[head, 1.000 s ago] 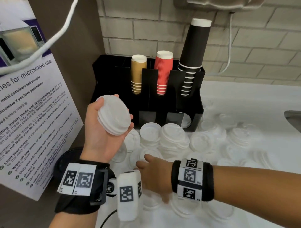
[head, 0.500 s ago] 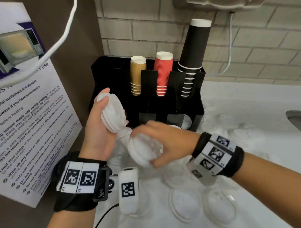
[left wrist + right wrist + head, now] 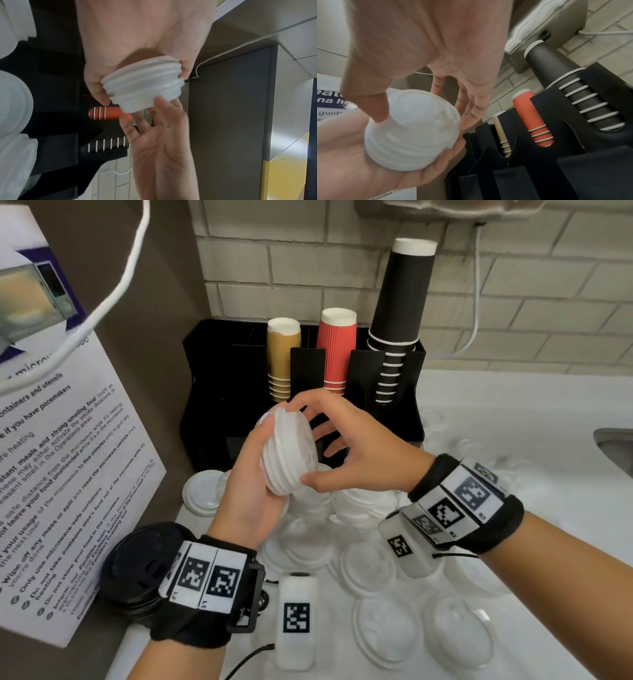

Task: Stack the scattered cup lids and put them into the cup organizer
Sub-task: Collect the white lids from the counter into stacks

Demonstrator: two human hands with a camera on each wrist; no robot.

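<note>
A stack of white cup lids (image 3: 287, 453) (image 3: 142, 86) (image 3: 412, 128) is tilted on its side in my left hand (image 3: 260, 470), whose thumb and fingers curl round its rims. My right hand (image 3: 308, 445) pinches the outermost lid against the stack, index finger on its upper edge, thumb (image 3: 373, 102) on its lower edge, other fingers spread. Both hands hover just in front of the black cup organizer (image 3: 219, 392). Many scattered lids (image 3: 387, 628) lie on the white counter below.
The organizer holds tan cups (image 3: 282, 354), red cups (image 3: 337, 347) and tall black cups (image 3: 400, 302). Black lids (image 3: 137, 570) sit under my left wrist. A notice poster (image 3: 51, 474) leans at left. A sink edge (image 3: 616, 446) shows at right.
My right hand picked a lid off the counter, carried it up and left, and now holds it on the stack. My left hand tilted the stack toward it.
</note>
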